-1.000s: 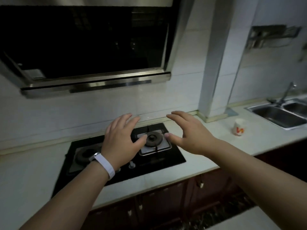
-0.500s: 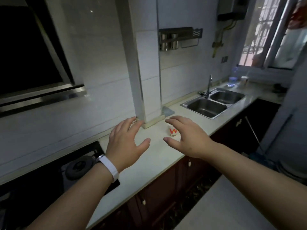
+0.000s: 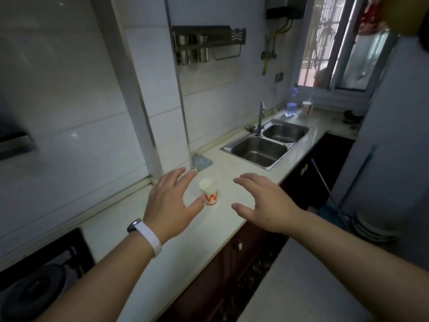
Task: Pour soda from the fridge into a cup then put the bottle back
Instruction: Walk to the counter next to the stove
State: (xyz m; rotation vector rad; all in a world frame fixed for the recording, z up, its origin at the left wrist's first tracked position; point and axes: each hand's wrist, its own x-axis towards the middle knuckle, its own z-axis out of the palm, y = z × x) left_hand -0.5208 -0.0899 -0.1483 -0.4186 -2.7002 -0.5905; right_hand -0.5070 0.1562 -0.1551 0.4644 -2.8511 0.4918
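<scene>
Flanking the upright cup (image 3: pixel 209 191), left hand (image 3: pixel 170 201) and right hand (image 3: pixel 267 204), fingers spread.

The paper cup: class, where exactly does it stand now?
The paper cup stands upright on the counter, between the left hand and right hand, nearer than the sink.

Red-and-orange "W" on the white paper cup (image 3: pixel 209 191).

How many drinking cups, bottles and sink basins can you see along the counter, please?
Paper cups: 2, near and far
Bottles: 1
Sink basins: 2, near and far
Total: 5
</scene>
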